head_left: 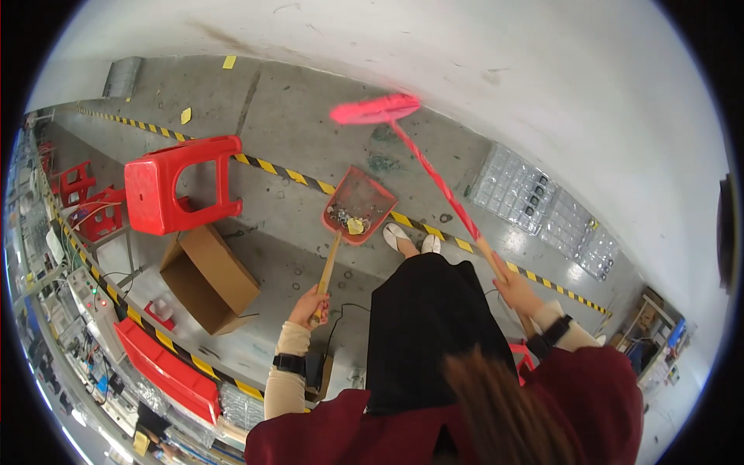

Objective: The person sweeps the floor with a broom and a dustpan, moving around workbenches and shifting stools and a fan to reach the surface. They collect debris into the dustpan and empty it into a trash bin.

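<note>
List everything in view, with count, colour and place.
Floor: 1, grey, underfoot
Broom: 1, pinkish and tan, right of centre
Dustpan: 1, red with tan handle, centre
Scraps: at least 3, yellow, one in dustpan, two upper left
Large stool: 1, red, left
Other stools: at least 2, red, farther left
Cardboard box: 1, brown, left
Plastic trays: several, clear, right
Striped tape: at least 2 runs, black-yellow, crossing floor
Long bin: 1, red, lower left
Wall: 1, white, top
Equipment: uncountable, mixed, left edge
Shoes: 2, whitish, centre
Left hand: 1, bare, dustpan handle
Right hand: 1, bare, broom handle
</note>
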The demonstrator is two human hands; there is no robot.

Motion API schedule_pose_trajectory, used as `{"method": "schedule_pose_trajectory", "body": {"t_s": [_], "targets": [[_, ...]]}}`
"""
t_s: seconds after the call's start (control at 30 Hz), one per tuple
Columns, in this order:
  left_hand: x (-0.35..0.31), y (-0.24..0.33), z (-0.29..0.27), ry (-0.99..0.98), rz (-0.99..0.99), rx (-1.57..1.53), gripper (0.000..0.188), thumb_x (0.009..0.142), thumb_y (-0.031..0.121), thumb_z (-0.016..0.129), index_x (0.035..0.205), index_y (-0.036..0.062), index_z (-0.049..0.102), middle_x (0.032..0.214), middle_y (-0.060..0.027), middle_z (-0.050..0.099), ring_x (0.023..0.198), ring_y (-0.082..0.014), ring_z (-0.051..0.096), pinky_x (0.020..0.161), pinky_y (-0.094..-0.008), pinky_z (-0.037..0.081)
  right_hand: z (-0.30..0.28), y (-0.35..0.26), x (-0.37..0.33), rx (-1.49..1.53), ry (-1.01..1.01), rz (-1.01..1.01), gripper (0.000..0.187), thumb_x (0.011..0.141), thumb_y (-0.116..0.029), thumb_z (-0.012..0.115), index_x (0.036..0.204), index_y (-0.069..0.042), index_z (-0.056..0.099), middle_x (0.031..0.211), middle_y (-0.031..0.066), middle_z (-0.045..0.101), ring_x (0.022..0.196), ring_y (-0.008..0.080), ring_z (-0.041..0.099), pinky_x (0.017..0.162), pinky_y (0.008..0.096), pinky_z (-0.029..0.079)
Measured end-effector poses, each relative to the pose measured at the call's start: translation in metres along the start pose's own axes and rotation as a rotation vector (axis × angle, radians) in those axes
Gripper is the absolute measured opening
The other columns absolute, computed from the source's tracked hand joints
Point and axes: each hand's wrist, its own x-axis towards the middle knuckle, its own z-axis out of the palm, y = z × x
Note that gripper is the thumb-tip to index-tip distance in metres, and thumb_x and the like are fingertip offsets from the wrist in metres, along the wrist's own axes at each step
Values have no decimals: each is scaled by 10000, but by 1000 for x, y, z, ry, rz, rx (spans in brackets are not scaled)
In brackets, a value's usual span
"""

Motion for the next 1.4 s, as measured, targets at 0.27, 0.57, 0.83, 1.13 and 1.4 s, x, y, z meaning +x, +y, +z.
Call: {"method": "schedule_pose_trajectory", "body": {"t_s": [0.27, 0.57, 0.83, 1.13, 1.4], "targets": [[37, 28, 12, -16, -109, 25, 144, 777, 76, 465, 864, 119, 359, 548, -10, 397, 391, -100, 391, 338, -237, 323, 11, 40, -70, 337, -72, 117, 594, 800, -89, 464, 1305, -255, 200, 539, -2, 395, 382, 84, 382, 349, 229, 360], [49, 32, 15, 33, -113, 92, 96, 778, 73, 469, 809, 119, 389, 534, 3, 401, 395, -86, 383, 347, -218, 317, -8, 51, -88, 790, 8, 328, 624, 814, -85, 454, 1309, -299, 140, 550, -11, 352, 404, 67, 344, 348, 219, 336], [41, 27, 5, -4, -115, 33, 95, 784, 72, 466, 817, 115, 387, 528, 7, 398, 386, -83, 372, 342, -207, 308, 56, 91, -113, 862, -464, 346, 621, 812, -101, 476, 1304, -314, 164, 571, -4, 384, 435, 69, 358, 388, 227, 341], [28, -11, -32, 26, -131, -128, 110, 770, 84, 497, 757, 100, 388, 540, 2, 398, 396, -86, 366, 346, -200, 298, -1, 20, -8, 22, 173, -229, 585, 814, -139, 435, 1316, -209, 143, 565, 70, 478, 434, 125, 464, 409, 286, 401], [31, -18, -47, 16, -103, -194, 105, 770, 80, 493, 748, 93, 391, 538, -1, 408, 389, -87, 367, 347, -202, 299, 74, 96, -63, 163, -401, 19, 579, 802, -158, 452, 1310, -204, 178, 573, 70, 484, 432, 129, 475, 417, 282, 402]]}}
